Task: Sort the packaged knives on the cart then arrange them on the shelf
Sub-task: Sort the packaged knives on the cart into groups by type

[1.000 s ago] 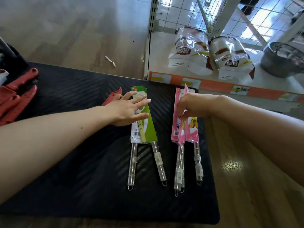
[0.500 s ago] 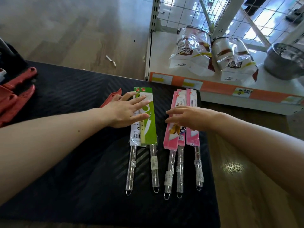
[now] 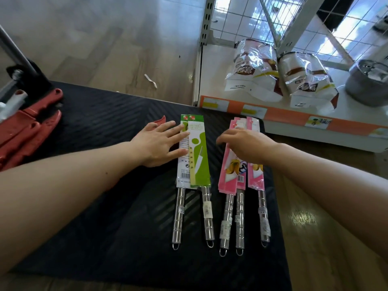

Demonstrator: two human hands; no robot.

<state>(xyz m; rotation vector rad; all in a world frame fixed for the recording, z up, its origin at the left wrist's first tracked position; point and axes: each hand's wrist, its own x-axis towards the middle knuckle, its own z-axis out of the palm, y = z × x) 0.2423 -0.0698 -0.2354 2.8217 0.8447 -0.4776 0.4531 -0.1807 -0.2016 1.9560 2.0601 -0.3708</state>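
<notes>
Your view is bright: daylight blows out behind the shelf [image 3: 206, 38] at 1 o'clock; floor [image 3: 302, 219] glare at 4; edges bow.

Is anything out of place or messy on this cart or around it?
Two things. A white scrap lies on the floor beyond the cart. A lone red piece pokes out by the left hand, apart from the red-handled pile at the cart's left edge.
</notes>
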